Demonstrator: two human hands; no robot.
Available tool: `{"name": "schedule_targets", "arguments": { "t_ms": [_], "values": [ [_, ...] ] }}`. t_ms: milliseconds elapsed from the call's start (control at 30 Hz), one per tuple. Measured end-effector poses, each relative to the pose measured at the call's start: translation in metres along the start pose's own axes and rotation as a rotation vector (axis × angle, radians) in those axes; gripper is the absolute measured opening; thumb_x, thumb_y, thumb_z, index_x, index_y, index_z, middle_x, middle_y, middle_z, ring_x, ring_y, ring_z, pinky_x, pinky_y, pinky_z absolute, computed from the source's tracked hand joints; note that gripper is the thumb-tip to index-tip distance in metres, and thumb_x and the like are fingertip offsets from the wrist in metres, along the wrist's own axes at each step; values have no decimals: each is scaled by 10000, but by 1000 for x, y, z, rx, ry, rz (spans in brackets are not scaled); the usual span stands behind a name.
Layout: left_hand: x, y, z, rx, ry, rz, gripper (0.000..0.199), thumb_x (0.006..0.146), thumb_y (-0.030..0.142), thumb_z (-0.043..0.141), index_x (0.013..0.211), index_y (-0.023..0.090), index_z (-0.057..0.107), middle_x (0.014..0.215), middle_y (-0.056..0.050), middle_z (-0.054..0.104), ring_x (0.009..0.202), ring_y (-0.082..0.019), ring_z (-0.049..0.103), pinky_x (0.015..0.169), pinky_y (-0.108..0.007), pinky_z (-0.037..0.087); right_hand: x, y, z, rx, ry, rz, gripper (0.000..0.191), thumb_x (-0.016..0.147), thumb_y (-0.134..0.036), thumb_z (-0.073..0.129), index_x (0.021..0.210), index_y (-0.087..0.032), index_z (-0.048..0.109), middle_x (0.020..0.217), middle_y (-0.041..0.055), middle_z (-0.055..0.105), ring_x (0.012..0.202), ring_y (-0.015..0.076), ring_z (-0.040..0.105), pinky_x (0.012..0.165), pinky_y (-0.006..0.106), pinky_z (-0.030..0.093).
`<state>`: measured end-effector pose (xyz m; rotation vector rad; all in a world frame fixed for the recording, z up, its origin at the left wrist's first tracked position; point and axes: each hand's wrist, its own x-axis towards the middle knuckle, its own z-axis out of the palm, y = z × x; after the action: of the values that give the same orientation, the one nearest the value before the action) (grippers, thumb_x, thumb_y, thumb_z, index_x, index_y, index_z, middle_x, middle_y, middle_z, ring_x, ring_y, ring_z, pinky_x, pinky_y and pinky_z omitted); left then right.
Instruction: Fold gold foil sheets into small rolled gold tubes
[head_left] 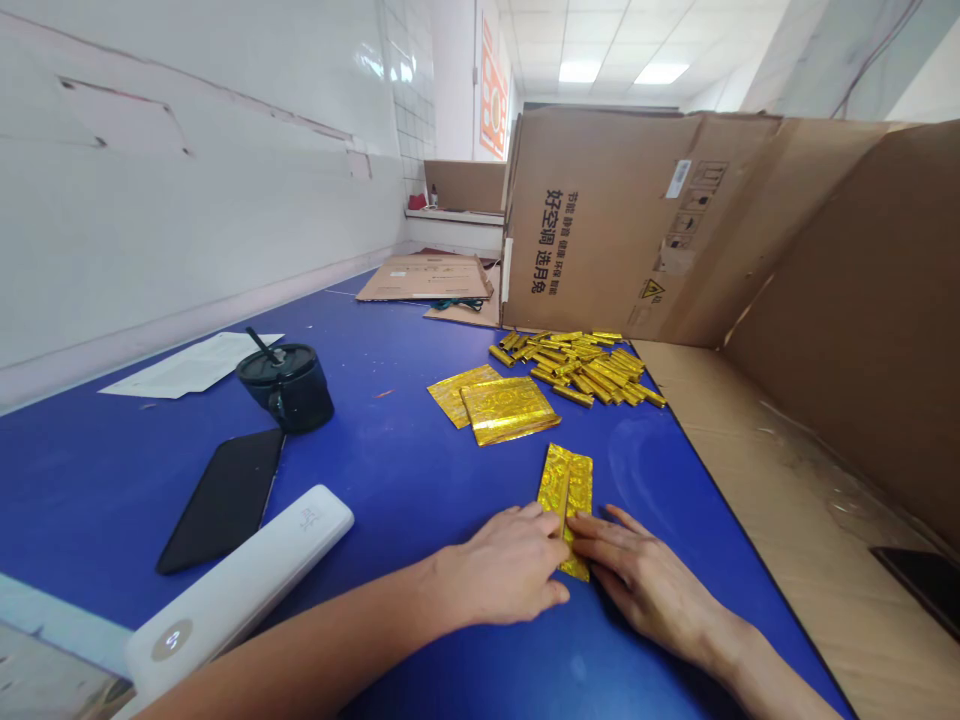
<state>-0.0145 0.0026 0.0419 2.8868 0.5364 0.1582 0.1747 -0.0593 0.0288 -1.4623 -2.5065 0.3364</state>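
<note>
Between two hands (pixel 499 565), seemingly one gold foil sheet (pixel 566 490)

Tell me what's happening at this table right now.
A person has their left hand and right hand on a folded gold foil sheet on a blue table. Two more gold foil sheets lie just beyond it, beside a heap of gold foil sticks. A black cup and a black phone sit to the left.
</note>
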Motion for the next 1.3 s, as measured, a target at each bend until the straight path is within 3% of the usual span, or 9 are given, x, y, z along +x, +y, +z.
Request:
{"name": "schedule_targets", "arguments": {
  "t_ms": [167, 400, 667, 1000, 1300],
  "values": [
    [5, -4, -4, -36, -27, 0, 212, 750, 359, 531, 845, 174, 575, 861, -40, 526, 858, -186, 494, 829, -301, 370, 0, 2, 0, 19, -8, 8, 338, 834, -214, 378, 1137, -282, 510, 1189, 40, 524, 1106, 180, 454, 978, 449, 262],
    [6, -5, 6, 7, 9, -45, 349, 682, 448, 584, 895, 175, 536, 910, -49, 491, 878, -218, 461, 757, -330, 395, -2, 3, 15, 53, 159, 33, 283, 861, -221, 345, 1011, -245, 584, 1139, 54, 564, 1028, 163, 523, 934, 364, 353],
    [5, -8, 11, -32, 45, -48, 144, 790, 209, 449, 901, 200, 541, 891, -34, 523, 844, -182, 462, 755, -297, 374, -2, 4, 12, 345, 271, 144, 254, 859, -286, 371, 913, -233, 613, 1030, 57, 605, 953, 180, 544, 832, 330, 437],
    [13, -14, 19, -141, 87, -68, 207, 817, 135, 387, 860, 191, 581, 858, -19, 566, 838, -150, 495, 790, -269, 355, -2, -2, 12, 285, 254, 165, 190, 829, -266, 422, 849, -239, 609, 834, 42, 602, 809, 187, 525, 742, 338, 417],
    [14, -19, 16, -219, 139, -198, 23, 735, 181, 528, 712, 179, 531, 748, 10, 556, 762, -152, 493, 654, -242, 374, 1, 0, 13, 334, 294, 386, 182, 797, -291, 440, 724, -226, 594, 692, 12, 611, 681, 183, 538, 623, 299, 428]
  ]
}}
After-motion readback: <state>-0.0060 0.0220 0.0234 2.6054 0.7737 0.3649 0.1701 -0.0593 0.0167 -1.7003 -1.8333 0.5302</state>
